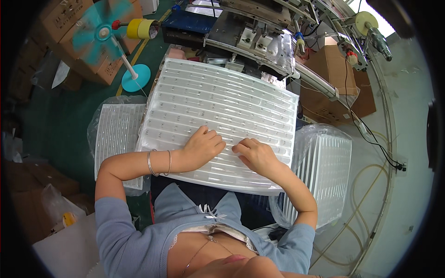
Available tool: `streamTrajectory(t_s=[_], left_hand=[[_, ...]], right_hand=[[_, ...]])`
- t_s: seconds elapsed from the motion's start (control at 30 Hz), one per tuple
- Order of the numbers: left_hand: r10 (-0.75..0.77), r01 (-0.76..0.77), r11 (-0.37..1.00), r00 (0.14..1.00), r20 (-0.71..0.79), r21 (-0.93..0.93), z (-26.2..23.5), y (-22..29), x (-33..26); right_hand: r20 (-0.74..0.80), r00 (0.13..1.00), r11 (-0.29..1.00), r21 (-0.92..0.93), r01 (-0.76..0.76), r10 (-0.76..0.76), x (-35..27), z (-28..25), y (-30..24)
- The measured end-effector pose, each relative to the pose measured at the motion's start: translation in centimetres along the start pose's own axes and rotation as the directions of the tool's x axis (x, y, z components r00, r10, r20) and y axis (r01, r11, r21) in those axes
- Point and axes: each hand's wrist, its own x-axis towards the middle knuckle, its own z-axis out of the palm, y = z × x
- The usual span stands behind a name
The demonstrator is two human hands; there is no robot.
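Note:
A large white plastic tray (pixel 222 107) with long parallel channels lies tilted before me, above my lap. Small clear pieces, too fine to name, sit in rows along its channels. My left hand (pixel 204 147), two bangles on its wrist, rests over the nearer middle of the tray with its fingers curled together. Just to its right, my right hand (pixel 256 156) bends its fingers down at the same channel area, fingertips close to the left hand's. Whatever either hand pinches is hidden by the fingers or too small to make out.
Stacked white trays in clear plastic stand at the left (pixel 118 134) and right (pixel 331 171). A metal machine (pixel 252 41) is beyond the tray. A turquoise fan (pixel 103 33) with yellow tape rolls (pixel 139 28) stands far left. Cardboard boxes (pixel 331 78), cables and hoses are at the right.

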Motion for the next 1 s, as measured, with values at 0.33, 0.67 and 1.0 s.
streamTrajectory(t_s=[0.33,0.67,1.0], left_hand=[[-0.07,0.085,0.979,0.994,0.085,-0.185,-2.6,-1.2,0.6],[-0.341,0.334,0.937,0.824,-0.454,-0.097,-5.1,-10.8,10.1],[-0.148,0.27,0.951,0.826,-0.543,0.15,-2.3,-16.1,22.4]], right_hand=[[-0.416,0.734,0.84,0.343,-0.42,0.537,3.8,-6.5,5.8],[-0.639,0.671,0.91,0.39,-0.138,0.376,5.1,-8.4,7.2],[-0.812,0.549,0.973,0.102,-0.206,0.201,12.2,-9.8,11.9]])
